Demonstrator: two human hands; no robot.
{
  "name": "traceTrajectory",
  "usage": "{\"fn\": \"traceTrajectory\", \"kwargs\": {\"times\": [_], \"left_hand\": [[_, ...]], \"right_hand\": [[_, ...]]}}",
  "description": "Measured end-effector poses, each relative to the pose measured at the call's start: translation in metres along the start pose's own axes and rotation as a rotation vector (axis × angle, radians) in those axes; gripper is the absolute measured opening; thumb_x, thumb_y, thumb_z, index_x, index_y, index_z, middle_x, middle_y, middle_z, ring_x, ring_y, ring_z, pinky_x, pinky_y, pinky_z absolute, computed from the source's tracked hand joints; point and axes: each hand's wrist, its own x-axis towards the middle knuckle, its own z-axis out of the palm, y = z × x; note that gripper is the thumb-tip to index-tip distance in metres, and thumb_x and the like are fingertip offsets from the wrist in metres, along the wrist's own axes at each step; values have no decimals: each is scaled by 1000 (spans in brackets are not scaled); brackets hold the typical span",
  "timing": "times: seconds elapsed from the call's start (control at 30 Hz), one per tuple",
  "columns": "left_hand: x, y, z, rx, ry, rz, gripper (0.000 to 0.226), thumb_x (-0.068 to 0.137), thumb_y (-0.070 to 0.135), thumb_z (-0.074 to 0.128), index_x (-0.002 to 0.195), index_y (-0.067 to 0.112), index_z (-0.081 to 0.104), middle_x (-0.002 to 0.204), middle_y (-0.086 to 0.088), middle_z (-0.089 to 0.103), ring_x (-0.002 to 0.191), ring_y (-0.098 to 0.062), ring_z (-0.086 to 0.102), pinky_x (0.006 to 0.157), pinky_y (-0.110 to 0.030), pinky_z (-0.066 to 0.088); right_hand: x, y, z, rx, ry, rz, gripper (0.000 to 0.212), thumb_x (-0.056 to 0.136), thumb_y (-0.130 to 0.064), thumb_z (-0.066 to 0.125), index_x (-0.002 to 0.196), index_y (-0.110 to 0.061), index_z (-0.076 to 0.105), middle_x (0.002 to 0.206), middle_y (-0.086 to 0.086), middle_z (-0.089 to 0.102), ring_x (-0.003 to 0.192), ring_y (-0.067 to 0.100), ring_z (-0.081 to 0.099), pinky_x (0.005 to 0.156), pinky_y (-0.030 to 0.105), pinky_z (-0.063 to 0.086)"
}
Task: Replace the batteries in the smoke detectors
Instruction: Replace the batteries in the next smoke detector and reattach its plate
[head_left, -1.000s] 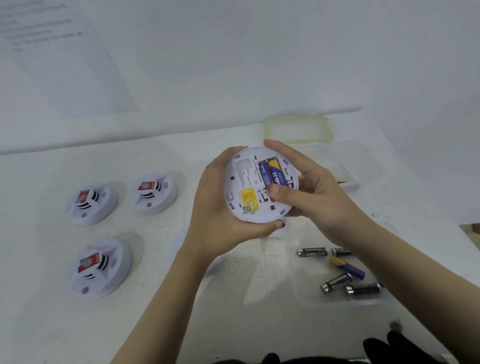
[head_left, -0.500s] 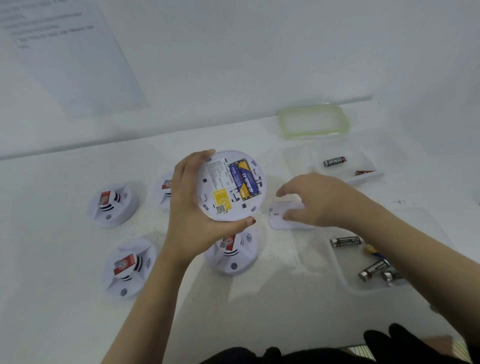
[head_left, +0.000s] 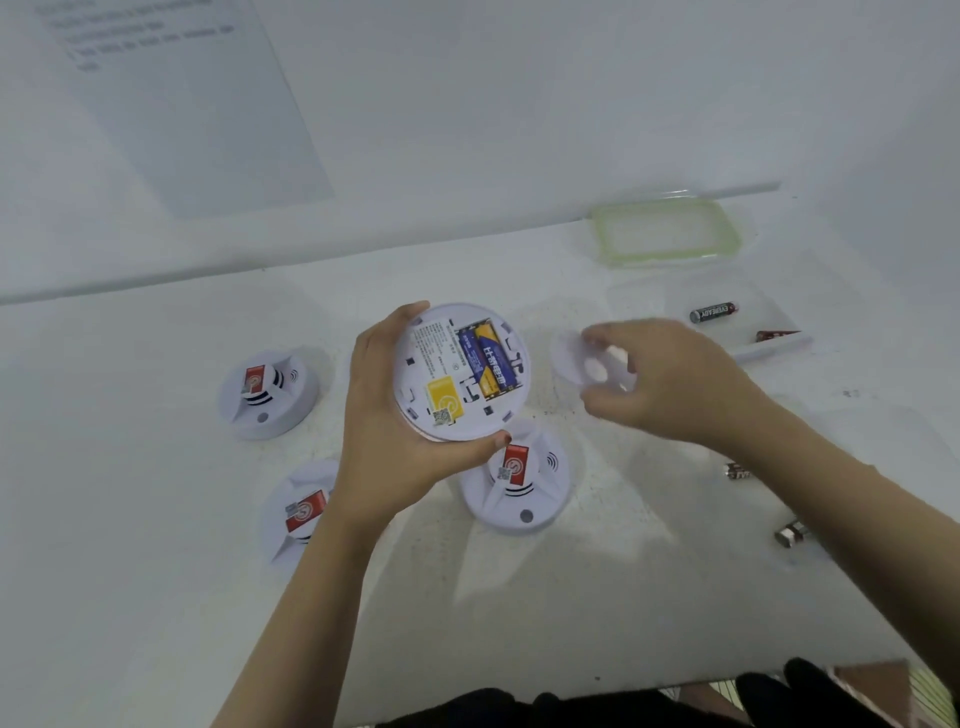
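My left hand (head_left: 387, 415) holds a white round smoke detector (head_left: 460, 371) above the table, its back turned up. Two blue-and-yellow batteries (head_left: 488, 358) sit in its open compartment. My right hand (head_left: 670, 379) grips a white round cover plate (head_left: 587, 361) lifted to the detector's right; the plate is blurred. Three more detectors lie face up on the table: one at the left (head_left: 267, 395), one at the front left (head_left: 301, 512), one below the held unit (head_left: 517, 478).
A clear tray (head_left: 779, 312) at the back right holds a black battery (head_left: 712, 312) and a small red item (head_left: 776, 335). A green-rimmed lid (head_left: 667, 231) lies behind it. Loose batteries (head_left: 789, 532) lie in another clear tray at the right, partly hidden by my right arm.
My right hand left the batteries, reached right to the white cover plate on the table and lifted it. The view shifted left, and the held detector stayed in my left hand.
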Motion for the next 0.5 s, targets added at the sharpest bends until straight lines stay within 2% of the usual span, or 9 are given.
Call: {"fn": "traceTrajectory", "kwargs": {"times": [0.07,0.13,0.2,0.27,0.37,0.5], "left_hand": [[-2,0,-4,-40,6,-47,100,46,39,86,133,21,39,134,4,48,127,-10,48,98,-24,46],[-4,2,-9,-71,16,-77,101,46,32,90,133,14,42,132,6,51,124,-4,50,92,-13,45],[-6,4,-13,-74,21,-88,101,46,18,96,132,10,44,129,6,55,119,0,54,88,-9,45],[-8,7,-18,-81,18,-84,98,45,9,96,130,7,47,127,6,57,115,2,56,86,-9,46],[-8,12,-25,-63,-26,-53,95,47,9,94,131,4,49,127,2,61,118,-4,57,91,-16,48],[-10,22,-34,-43,-83,-21,88,47,17,91,127,17,52,113,33,62,111,10,56,85,-4,43]], "right_hand": [[0,-9,-4,181,129,-22,53,75,-41,70,121,-19,60,109,-12,63,79,5,49,71,20,36],[-1,-22,-8,353,163,-80,58,69,-43,69,122,-23,60,109,-19,60,80,-2,49,73,9,32],[-4,-37,-9,409,165,-209,60,67,-41,70,123,-22,59,111,-15,61,83,-6,46,76,4,30],[-5,-52,-9,364,150,-341,61,69,-41,69,125,-19,58,114,-10,61,90,-4,45,81,7,31],[-4,-70,-9,242,130,-455,58,71,-37,69,124,-17,58,115,-5,59,96,11,47,89,19,35],[-1,-85,-8,179,90,-485,59,70,-41,61,124,-18,58,114,-4,55,96,11,43,90,19,31]]}}
